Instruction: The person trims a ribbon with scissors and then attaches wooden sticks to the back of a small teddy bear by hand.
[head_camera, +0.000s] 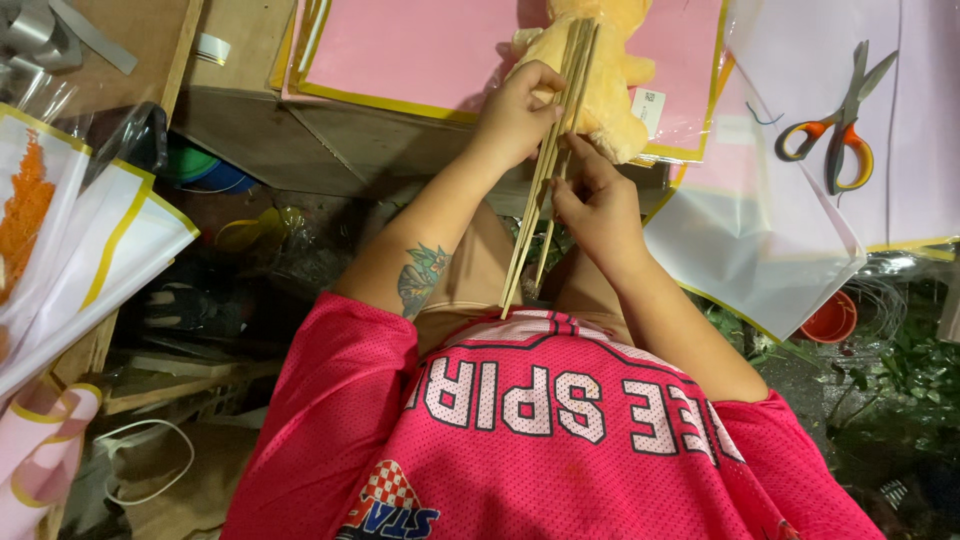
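My left hand (520, 110) grips a bundle of thin bamboo sticks (548, 165) near their upper part, pressing them against a yellow plush toy (610, 70) that lies on a pink sheet (420, 50). My right hand (595, 205) pinches the same sticks lower down, fingers closed around them. The sticks run from the toy down toward my lap, ending at my pink jersey. The toy's head is cut off by the top edge, and a white tag hangs at its side.
Orange-handled scissors (838, 125) lie on pale wrapping sheets (780, 230) at the right. White and yellow-edged wrapping paper (90, 250) fans out at the left. A small orange pot (830, 318) and greenery sit on the floor at the right.
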